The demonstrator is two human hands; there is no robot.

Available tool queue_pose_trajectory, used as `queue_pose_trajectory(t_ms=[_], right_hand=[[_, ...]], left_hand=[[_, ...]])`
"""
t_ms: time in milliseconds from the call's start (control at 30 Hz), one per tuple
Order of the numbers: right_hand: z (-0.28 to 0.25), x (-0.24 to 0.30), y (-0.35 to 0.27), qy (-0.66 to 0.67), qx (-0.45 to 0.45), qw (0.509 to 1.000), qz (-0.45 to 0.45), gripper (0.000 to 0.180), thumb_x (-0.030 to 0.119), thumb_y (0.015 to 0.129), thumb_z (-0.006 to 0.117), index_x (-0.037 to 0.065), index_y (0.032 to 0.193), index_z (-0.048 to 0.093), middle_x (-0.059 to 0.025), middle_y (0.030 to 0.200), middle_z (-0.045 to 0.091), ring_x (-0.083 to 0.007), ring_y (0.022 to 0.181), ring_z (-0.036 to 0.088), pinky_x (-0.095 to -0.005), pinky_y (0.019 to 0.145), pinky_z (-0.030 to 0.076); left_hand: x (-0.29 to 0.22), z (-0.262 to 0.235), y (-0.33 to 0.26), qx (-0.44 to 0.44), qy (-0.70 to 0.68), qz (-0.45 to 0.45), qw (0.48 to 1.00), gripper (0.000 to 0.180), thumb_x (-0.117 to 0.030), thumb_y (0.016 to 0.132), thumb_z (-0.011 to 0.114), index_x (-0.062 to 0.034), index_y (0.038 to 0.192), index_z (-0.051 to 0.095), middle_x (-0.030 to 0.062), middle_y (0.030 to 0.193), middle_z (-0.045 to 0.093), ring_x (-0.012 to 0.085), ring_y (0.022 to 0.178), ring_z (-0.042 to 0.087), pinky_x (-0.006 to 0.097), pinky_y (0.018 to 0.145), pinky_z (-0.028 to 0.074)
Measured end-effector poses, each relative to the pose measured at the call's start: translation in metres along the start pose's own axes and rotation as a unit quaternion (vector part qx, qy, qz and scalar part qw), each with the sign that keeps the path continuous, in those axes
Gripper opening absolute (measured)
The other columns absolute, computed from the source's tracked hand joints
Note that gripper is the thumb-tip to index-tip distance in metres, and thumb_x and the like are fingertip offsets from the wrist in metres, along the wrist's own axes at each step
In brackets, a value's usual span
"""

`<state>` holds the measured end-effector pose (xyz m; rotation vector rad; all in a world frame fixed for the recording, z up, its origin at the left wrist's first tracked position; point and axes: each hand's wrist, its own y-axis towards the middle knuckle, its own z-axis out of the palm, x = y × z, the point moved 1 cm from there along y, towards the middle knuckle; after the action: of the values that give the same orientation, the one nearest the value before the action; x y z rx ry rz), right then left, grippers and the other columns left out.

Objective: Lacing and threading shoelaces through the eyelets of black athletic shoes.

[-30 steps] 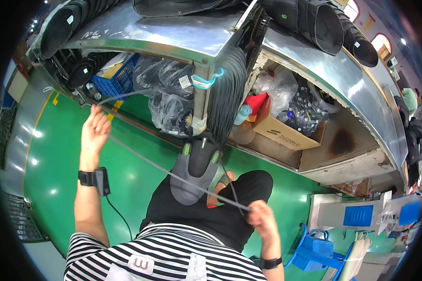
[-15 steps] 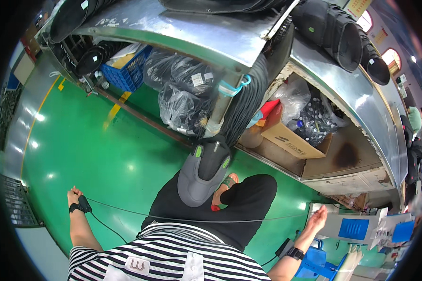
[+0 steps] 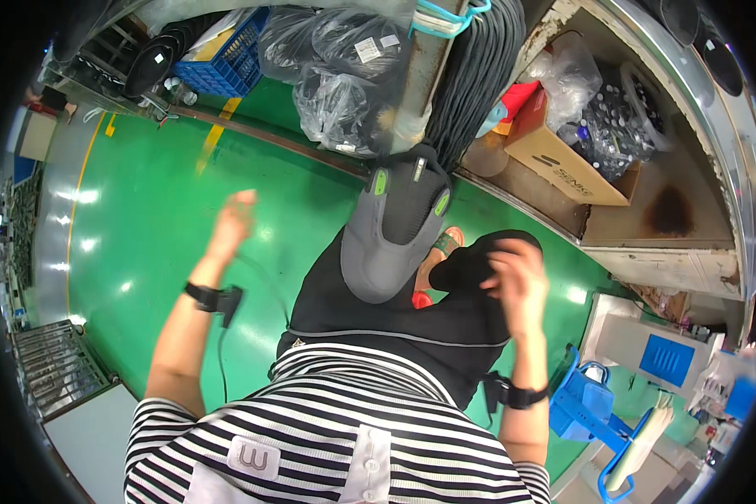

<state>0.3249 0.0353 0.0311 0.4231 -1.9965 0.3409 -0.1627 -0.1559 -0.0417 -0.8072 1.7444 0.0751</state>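
The floor (image 3: 134, 218) is green with a smooth, glossy coat that throws back bright glare spots, while the shirt (image 3: 328, 428) is soft, matt striped cloth. On the far side, clear plastic bags (image 3: 336, 109) look thin, crinkled and shiny beside a matt brown cardboard box (image 3: 554, 151) and a hard blue plastic crate (image 3: 227, 50). The cap brim (image 3: 386, 244) is matt grey fabric, and the shelf frame (image 3: 731, 168) is dull, scuffed sheet metal.

A brown cardboard box (image 3: 554, 155) sits on the low shelf at upper right, clear plastic bags (image 3: 601, 109) behind it. White labels (image 3: 367, 50) mark black bags (image 3: 336, 84) beside a blue crate (image 3: 227, 50).
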Motion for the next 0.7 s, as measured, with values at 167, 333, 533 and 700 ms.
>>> queue_pose_trajectory(t_ms=[167, 333, 533, 700], right_hand=[[0.084, 0.046, 0.017, 0.034, 0.055, 0.997, 0.053, 0.012, 0.004, 0.091, 0.056, 0.002, 0.099, 0.064, -0.0085, 0.072, 0.065, -0.015, 0.054, 0.06, -0.0291, 0.054, 0.048], [0.107, 0.026, 0.016, 0.163, 0.033, 0.975, 0.146, 0.012, 0.007, 0.093, 0.055, -0.001, 0.094, 0.064, -0.0034, 0.069, 0.064, -0.0072, 0.051, 0.054, -0.024, 0.05, 0.043], [0.116, 0.007, 0.027, 0.073, 0.061, 0.986, 0.134, 0.015, 0.013, 0.088, 0.063, -0.001, 0.082, 0.065, -0.0017, 0.056, 0.059, -0.0057, 0.05, 0.052, -0.0251, 0.049, 0.04], [0.113, 0.018, 0.036, 0.0, 0.106, 0.978, 0.177, 0.013, 0.01, 0.084, 0.063, -0.001, 0.078, 0.062, -0.0043, 0.055, 0.059, -0.0125, 0.05, 0.057, -0.0297, 0.051, 0.044]], left_hand=[[-0.12, 0.16, -0.046, 0.173, 0.026, 0.2, 0.964, 0.011, -0.009, 0.094, 0.056, -0.0008, 0.095, 0.063, 0.0034, 0.085, 0.056, 0.0107, 0.065, 0.053, 0.026, 0.062, 0.046], [-0.131, 0.171, -0.063, 0.141, 0.125, 0.085, 0.978, 0.008, -0.007, 0.093, 0.059, -0.0002, 0.092, 0.064, -0.0014, 0.073, 0.056, 0.0038, 0.064, 0.049, 0.02, 0.061, 0.041], [-0.105, 0.165, -0.061, 0.116, 0.016, 0.12, 0.986, 0.012, -0.011, 0.094, 0.061, 0.0009, 0.095, 0.063, -0.0028, 0.076, 0.062, 0.0028, 0.07, 0.053, 0.02, 0.063, 0.042], [-0.118, 0.161, -0.059, 0.1, 0.042, 0.112, 0.988, 0.012, -0.013, 0.091, 0.064, -0.0008, 0.091, 0.065, 0.0007, 0.079, 0.066, 0.0053, 0.071, 0.057, 0.022, 0.066, 0.044]])
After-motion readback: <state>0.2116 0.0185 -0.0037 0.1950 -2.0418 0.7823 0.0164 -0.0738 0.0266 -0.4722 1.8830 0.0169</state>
